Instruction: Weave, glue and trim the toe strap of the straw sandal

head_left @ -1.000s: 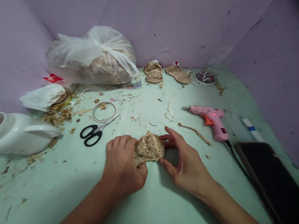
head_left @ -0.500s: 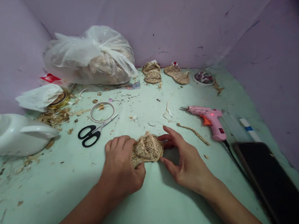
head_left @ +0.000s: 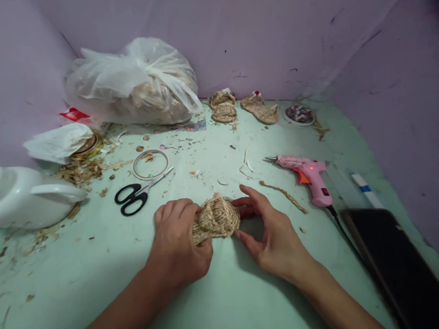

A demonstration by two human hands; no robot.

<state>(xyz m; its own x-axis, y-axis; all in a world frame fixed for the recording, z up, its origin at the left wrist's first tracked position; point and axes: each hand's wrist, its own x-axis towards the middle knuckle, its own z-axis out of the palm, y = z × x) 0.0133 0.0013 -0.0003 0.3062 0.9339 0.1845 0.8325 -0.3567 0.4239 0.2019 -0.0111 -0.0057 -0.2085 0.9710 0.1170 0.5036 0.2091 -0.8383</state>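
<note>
A small woven straw slipper (head_left: pixel 217 217) with braided bands across its top lies between my hands over the green tabletop. My left hand (head_left: pixel 177 237) is closed around its left end, fingers over the far side and thumb along the near edge, so that end is hidden. On the right, my right hand (head_left: pixel 271 233) pinches the rounded end between thumb and fingers, with the index finger raised. A short braided straw cord (head_left: pixel 284 196) rests beyond my right hand. Black-handled scissors (head_left: pixel 141 194) lie ahead of my left hand.
A pink glue gun (head_left: pixel 306 173) with a lit red light lies right of centre, its cord running past a dark phone (head_left: pixel 395 267). At left are a white jug (head_left: pixel 30 198) and a tape ring (head_left: pixel 134 166). Behind stand a plastic bag (head_left: pixel 135 85) and straw slippers (head_left: pixel 223 109).
</note>
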